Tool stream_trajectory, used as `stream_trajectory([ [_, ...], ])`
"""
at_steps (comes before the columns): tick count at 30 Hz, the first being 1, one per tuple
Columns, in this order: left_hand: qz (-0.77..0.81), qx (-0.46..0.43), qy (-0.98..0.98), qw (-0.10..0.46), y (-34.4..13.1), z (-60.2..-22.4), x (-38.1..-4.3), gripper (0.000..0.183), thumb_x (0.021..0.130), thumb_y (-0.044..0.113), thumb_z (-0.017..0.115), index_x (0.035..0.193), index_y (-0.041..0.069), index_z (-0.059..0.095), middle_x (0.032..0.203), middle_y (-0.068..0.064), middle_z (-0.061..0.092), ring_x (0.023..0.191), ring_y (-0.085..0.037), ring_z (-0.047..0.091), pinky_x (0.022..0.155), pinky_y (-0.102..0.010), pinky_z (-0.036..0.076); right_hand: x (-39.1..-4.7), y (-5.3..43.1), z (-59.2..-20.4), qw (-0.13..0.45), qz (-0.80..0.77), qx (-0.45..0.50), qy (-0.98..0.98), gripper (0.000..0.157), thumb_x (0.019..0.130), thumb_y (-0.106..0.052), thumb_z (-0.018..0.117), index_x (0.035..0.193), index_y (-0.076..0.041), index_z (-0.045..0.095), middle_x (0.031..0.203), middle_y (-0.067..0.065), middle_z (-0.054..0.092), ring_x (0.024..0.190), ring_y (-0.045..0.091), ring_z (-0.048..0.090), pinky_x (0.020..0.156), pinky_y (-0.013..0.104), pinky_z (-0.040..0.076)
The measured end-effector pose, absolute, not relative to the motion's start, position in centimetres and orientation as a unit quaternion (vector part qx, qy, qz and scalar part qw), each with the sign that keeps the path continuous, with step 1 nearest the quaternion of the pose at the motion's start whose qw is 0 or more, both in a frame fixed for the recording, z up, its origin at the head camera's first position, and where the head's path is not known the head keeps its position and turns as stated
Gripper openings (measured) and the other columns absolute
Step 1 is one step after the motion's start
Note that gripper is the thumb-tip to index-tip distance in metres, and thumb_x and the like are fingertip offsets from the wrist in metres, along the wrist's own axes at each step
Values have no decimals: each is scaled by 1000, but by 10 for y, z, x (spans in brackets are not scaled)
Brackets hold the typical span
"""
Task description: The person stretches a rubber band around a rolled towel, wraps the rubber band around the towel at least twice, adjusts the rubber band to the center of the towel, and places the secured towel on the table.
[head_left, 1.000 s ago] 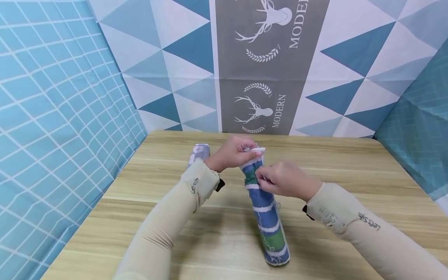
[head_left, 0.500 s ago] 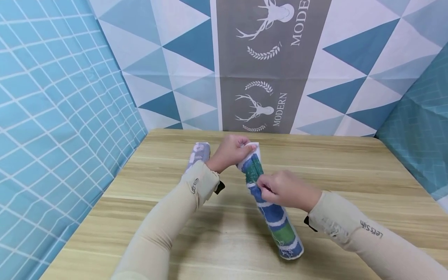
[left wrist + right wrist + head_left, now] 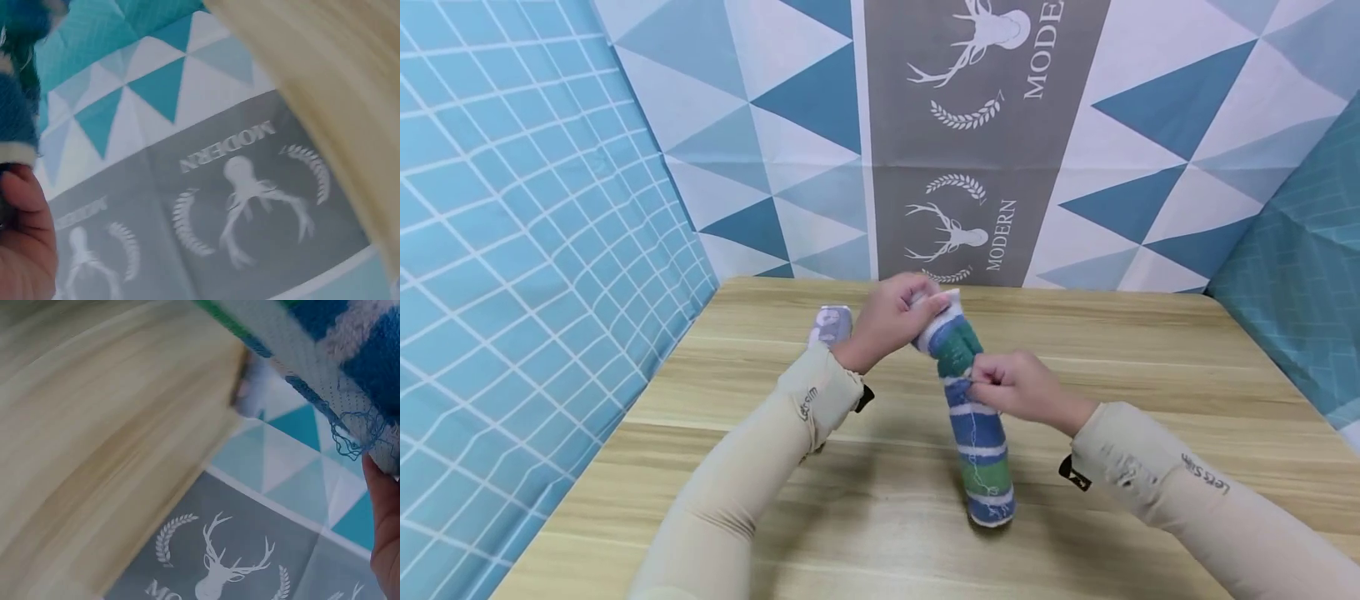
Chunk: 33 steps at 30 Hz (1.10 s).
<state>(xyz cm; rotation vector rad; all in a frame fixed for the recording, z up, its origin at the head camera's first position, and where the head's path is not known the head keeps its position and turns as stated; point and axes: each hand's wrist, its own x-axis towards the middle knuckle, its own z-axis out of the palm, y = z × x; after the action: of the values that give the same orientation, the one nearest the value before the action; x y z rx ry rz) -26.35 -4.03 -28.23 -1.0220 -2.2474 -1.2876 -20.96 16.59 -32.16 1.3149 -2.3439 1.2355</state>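
Note:
A long blue, green and white striped sock [image 3: 979, 429] hangs at a tilt above the table, loose threads trailing along its surface. My left hand [image 3: 897, 315] grips its white top end, fingers curled in at the opening. Lower down, at the green and blue bands, my right hand [image 3: 1018, 387] pinches the sock's side between thumb and curled fingers. In the left wrist view the left hand [image 3: 26, 231] shows below the sock's pale edge [image 3: 17, 153]. The right wrist view shows tangled blue threads [image 3: 356, 434] beside the right hand [image 3: 384, 519].
A grey cloth item with white patches [image 3: 830, 325] lies on the wooden table [image 3: 685, 467] behind the left forearm, partly hidden. A patterned backdrop [image 3: 812, 133] rises at the table's back edge. Blue grid cloth [image 3: 535, 208] hangs along the left side.
The sock's lower end swung right, then back left and upward. Its top bends more to the left. Both hands have risen slightly, the right one also shifting right.

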Motion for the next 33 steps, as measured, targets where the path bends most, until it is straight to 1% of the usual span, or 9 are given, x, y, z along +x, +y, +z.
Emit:
stream_trajectory([
  [5,-248,-502,-752,348,-52,-268,-267,44,75,31,79,110,7,67,118,-19,59,107,-30,53,90,-38,42,-210,174,-311,-28,524,365,-769,29,87,6,54,65,-6,40,52,-7,39,46,5,39,46,22,35],
  [8,-109,-559,-728,381,-56,-263,-269,54,69,38,80,117,18,66,132,-16,54,122,-34,45,101,-46,34,-211,178,-308,-81,538,356,-760,27,90,5,53,67,-2,41,51,1,44,46,10,45,49,24,40],
  [12,35,-592,-698,402,-52,-264,-267,41,78,29,73,118,25,64,130,-5,58,124,-27,47,104,-43,33,-215,179,-311,-107,533,403,-737,25,91,5,55,68,1,45,50,14,47,47,9,50,48,25,42],
  [16,53,-609,-704,360,-48,-269,-263,19,84,14,71,101,22,70,96,2,71,91,-13,65,84,-30,45,-217,176,-315,-109,526,434,-723,21,92,5,55,72,3,49,54,17,49,51,6,52,48,26,45],
  [20,51,-595,-744,301,-47,-268,-259,21,80,0,65,86,20,69,71,5,68,60,-9,60,63,-28,41,-215,175,-316,-82,507,418,-750,15,92,8,52,78,3,54,57,8,50,51,5,47,44,25,42],
  [23,100,-569,-760,297,-41,-265,-255,23,78,-1,62,79,21,66,67,7,66,56,-10,57,61,-28,40,-211,174,-316,-73,490,388,-777,15,93,9,49,82,3,57,54,2,48,47,6,43,41,24,34],
  [26,151,-535,-778,294,-34,-266,-250,20,78,2,62,73,22,65,66,9,64,55,-9,56,58,-27,41,-207,169,-313,-83,481,308,-816,17,98,0,45,85,3,56,54,3,47,49,11,43,47,26,34],
  [30,153,-484,-828,239,-27,-268,-244,17,76,5,62,68,20,62,61,8,57,51,-9,47,51,-27,43,-204,158,-305,-55,407,195,-891,26,96,-29,55,86,-5,55,65,2,56,56,14,53,53,29,44],
  [33,102,-465,-860,183,-29,-268,-243,15,76,5,61,68,18,60,60,7,50,52,-10,40,46,-28,40,-208,155,-303,-25,351,196,-915,28,89,-33,66,84,-8,56,72,0,63,59,13,59,54,30,49],
])
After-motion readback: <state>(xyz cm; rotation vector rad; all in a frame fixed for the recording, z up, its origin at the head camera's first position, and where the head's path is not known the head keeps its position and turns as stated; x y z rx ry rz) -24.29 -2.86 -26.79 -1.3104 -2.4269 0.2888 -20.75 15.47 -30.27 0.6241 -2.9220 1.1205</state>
